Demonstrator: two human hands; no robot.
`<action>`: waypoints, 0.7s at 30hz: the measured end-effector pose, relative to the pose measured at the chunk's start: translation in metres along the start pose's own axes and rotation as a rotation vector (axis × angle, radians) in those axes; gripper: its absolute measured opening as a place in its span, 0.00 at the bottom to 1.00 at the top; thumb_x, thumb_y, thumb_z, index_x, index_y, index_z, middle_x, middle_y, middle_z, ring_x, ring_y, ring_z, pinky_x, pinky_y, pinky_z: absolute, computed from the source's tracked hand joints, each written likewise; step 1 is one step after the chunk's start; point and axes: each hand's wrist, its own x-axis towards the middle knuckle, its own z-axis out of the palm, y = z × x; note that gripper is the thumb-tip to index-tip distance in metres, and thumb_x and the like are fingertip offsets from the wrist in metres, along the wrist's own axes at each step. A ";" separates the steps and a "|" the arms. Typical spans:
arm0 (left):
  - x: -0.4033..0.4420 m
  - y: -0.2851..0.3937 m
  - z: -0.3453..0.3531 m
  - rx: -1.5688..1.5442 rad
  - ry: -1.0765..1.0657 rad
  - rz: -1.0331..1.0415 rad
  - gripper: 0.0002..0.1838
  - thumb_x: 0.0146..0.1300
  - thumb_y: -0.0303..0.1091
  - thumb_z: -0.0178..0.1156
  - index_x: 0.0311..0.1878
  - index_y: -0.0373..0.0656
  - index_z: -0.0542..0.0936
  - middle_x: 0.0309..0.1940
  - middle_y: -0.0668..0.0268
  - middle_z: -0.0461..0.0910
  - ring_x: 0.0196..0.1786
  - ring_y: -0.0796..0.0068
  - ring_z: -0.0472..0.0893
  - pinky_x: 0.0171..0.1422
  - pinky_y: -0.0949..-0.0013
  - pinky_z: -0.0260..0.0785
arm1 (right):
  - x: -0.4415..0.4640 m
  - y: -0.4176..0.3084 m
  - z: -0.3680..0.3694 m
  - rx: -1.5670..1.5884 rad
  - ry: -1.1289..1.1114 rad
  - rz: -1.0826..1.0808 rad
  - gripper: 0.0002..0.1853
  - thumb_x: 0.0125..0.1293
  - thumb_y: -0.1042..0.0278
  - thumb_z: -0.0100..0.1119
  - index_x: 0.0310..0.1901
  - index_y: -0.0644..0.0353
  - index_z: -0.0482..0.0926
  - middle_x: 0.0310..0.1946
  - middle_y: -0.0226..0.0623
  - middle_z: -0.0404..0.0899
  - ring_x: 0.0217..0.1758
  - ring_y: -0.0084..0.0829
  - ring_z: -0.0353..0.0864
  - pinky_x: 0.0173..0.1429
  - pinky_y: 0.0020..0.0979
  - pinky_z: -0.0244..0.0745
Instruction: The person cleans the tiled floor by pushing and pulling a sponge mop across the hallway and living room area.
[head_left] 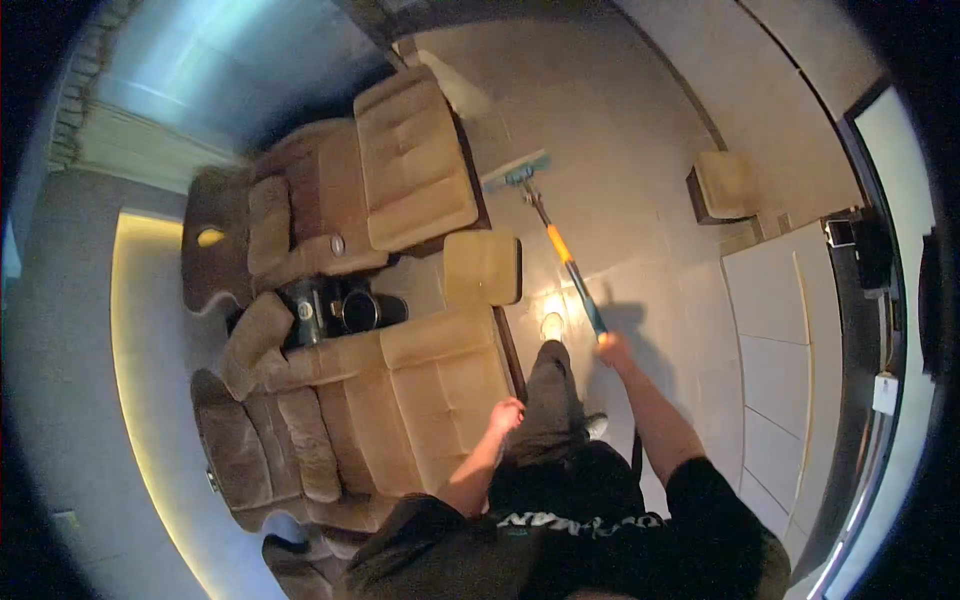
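Observation:
A flat mop [519, 174] with a wide teal head lies against the floor ahead of me. Its pole [558, 243], part orange and part dark teal, slants back toward my body. My right hand [613, 352] is wrapped round the near end of that pole. Closer to the sofa, my left hand [507, 414] is closed, with its fingers curled in beside the front edge of the brown sofa seat [450, 375]. Whether it holds anything small is hidden. One shoe [551, 326] is planted forward on the floor, between the sofa and the pole.
A second brown sofa section [415, 160] stands farther off on the left. Between the sections are a square brown stool [480, 268] and a dark console with a round black bin-like opening [360, 311]. Another stool [727, 186] stands by the right wall, near white cabinet fronts [775, 345].

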 end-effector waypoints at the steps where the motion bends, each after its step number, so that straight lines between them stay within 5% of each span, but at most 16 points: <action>1: 0.013 -0.033 0.009 0.313 0.022 0.072 0.12 0.54 0.37 0.43 0.26 0.45 0.76 0.19 0.60 0.75 0.25 0.68 0.75 0.30 0.67 0.67 | -0.018 0.041 0.033 0.199 0.055 -0.098 0.06 0.44 0.67 0.48 0.22 0.61 0.67 0.22 0.46 0.69 0.24 0.46 0.71 0.26 0.41 0.67; 2: -0.013 -0.019 0.028 0.653 0.187 0.216 0.14 0.54 0.42 0.43 0.28 0.47 0.76 0.27 0.57 0.77 0.36 0.61 0.75 0.42 0.62 0.65 | -0.056 0.040 0.025 0.039 0.324 -0.261 0.06 0.45 0.69 0.48 0.25 0.60 0.67 0.20 0.44 0.67 0.21 0.46 0.68 0.26 0.42 0.67; 3: -0.016 -0.022 0.035 0.635 0.142 0.276 0.13 0.52 0.43 0.46 0.29 0.47 0.77 0.33 0.57 0.77 0.42 0.57 0.74 0.47 0.61 0.64 | -0.078 0.058 0.033 -0.085 0.441 -0.397 0.06 0.45 0.69 0.48 0.25 0.60 0.67 0.21 0.45 0.68 0.21 0.46 0.68 0.28 0.43 0.67; 4: -0.007 -0.024 0.055 0.659 0.145 0.217 0.13 0.50 0.43 0.49 0.31 0.47 0.78 0.33 0.58 0.77 0.41 0.59 0.74 0.48 0.63 0.64 | -0.091 0.089 0.038 -0.070 0.557 -0.405 0.07 0.38 0.68 0.52 0.18 0.58 0.64 0.14 0.41 0.60 0.17 0.40 0.63 0.18 0.40 0.59; 5: -0.015 -0.011 0.064 0.692 0.128 0.171 0.13 0.49 0.43 0.50 0.31 0.47 0.78 0.33 0.58 0.77 0.41 0.60 0.75 0.47 0.64 0.64 | -0.123 0.095 0.014 -0.277 0.312 -0.605 0.06 0.42 0.68 0.49 0.20 0.60 0.65 0.17 0.44 0.64 0.20 0.42 0.67 0.22 0.41 0.64; 6: -0.025 0.002 0.074 0.720 0.112 0.123 0.13 0.48 0.43 0.51 0.31 0.47 0.78 0.34 0.59 0.77 0.41 0.61 0.75 0.47 0.65 0.64 | -0.146 0.089 -0.002 0.148 -0.078 -0.005 0.07 0.46 0.68 0.48 0.25 0.63 0.66 0.24 0.51 0.70 0.27 0.47 0.72 0.29 0.42 0.68; 8: -0.021 0.004 0.080 0.684 0.082 0.118 0.12 0.48 0.43 0.51 0.30 0.47 0.78 0.33 0.60 0.77 0.40 0.63 0.75 0.46 0.66 0.65 | -0.194 0.072 -0.040 -0.082 -0.159 0.098 0.12 0.47 0.67 0.48 0.32 0.65 0.69 0.30 0.56 0.72 0.35 0.49 0.73 0.38 0.41 0.70; 10: -0.011 0.018 0.081 0.654 0.077 0.124 0.11 0.47 0.42 0.51 0.28 0.48 0.79 0.32 0.60 0.78 0.39 0.64 0.76 0.46 0.67 0.65 | -0.216 0.081 -0.046 0.119 -0.134 0.303 0.17 0.46 0.68 0.49 0.38 0.66 0.69 0.33 0.56 0.72 0.39 0.51 0.72 0.43 0.42 0.69; 13: -0.017 0.039 0.081 0.584 0.106 0.135 0.09 0.47 0.38 0.50 0.25 0.50 0.79 0.28 0.62 0.78 0.38 0.64 0.76 0.44 0.67 0.66 | -0.230 0.058 -0.088 0.094 -0.306 0.434 0.19 0.45 0.67 0.50 0.41 0.66 0.69 0.35 0.55 0.72 0.42 0.51 0.72 0.47 0.43 0.67; 15: 0.009 0.033 0.073 0.535 0.137 0.224 0.08 0.46 0.35 0.49 0.23 0.49 0.78 0.25 0.63 0.77 0.34 0.67 0.76 0.40 0.66 0.66 | -0.219 0.070 -0.058 -0.105 -0.247 0.037 0.17 0.44 0.69 0.51 0.38 0.67 0.69 0.35 0.56 0.72 0.42 0.51 0.72 0.46 0.43 0.67; 16: 0.016 0.041 0.069 0.510 0.177 0.247 0.06 0.45 0.31 0.49 0.21 0.46 0.76 0.23 0.63 0.76 0.29 0.69 0.75 0.37 0.68 0.67 | -0.208 0.036 -0.065 0.121 -0.164 0.290 0.16 0.43 0.69 0.53 0.35 0.68 0.70 0.31 0.56 0.72 0.41 0.49 0.72 0.44 0.42 0.68; 17: 0.019 0.052 0.063 0.317 0.097 0.277 0.05 0.45 0.26 0.48 0.21 0.42 0.74 0.21 0.65 0.75 0.24 0.72 0.73 0.32 0.70 0.66 | -0.192 0.049 -0.030 0.033 -0.136 0.218 0.15 0.43 0.69 0.52 0.34 0.69 0.70 0.29 0.56 0.72 0.38 0.50 0.73 0.41 0.43 0.69; 18: 0.036 0.055 0.058 0.043 0.042 0.234 0.06 0.47 0.24 0.46 0.24 0.40 0.73 0.18 0.67 0.73 0.21 0.77 0.70 0.28 0.73 0.64 | -0.178 0.002 -0.072 0.061 -0.181 0.128 0.14 0.46 0.68 0.51 0.33 0.70 0.69 0.29 0.56 0.72 0.36 0.53 0.73 0.38 0.44 0.69; 19: 0.059 0.050 0.049 -0.055 0.002 0.270 0.06 0.49 0.23 0.45 0.25 0.41 0.72 0.17 0.68 0.72 0.20 0.78 0.69 0.26 0.75 0.62 | -0.160 0.007 -0.044 0.148 -0.118 0.246 0.13 0.46 0.69 0.50 0.33 0.70 0.68 0.30 0.57 0.72 0.34 0.55 0.72 0.37 0.45 0.69; 21: 0.062 0.083 0.029 0.061 -0.030 0.148 0.04 0.52 0.24 0.46 0.25 0.43 0.70 0.19 0.68 0.72 0.20 0.78 0.69 0.25 0.75 0.62 | -0.125 -0.040 -0.082 0.138 -0.193 0.249 0.13 0.46 0.69 0.51 0.33 0.69 0.68 0.30 0.57 0.72 0.34 0.55 0.72 0.37 0.46 0.69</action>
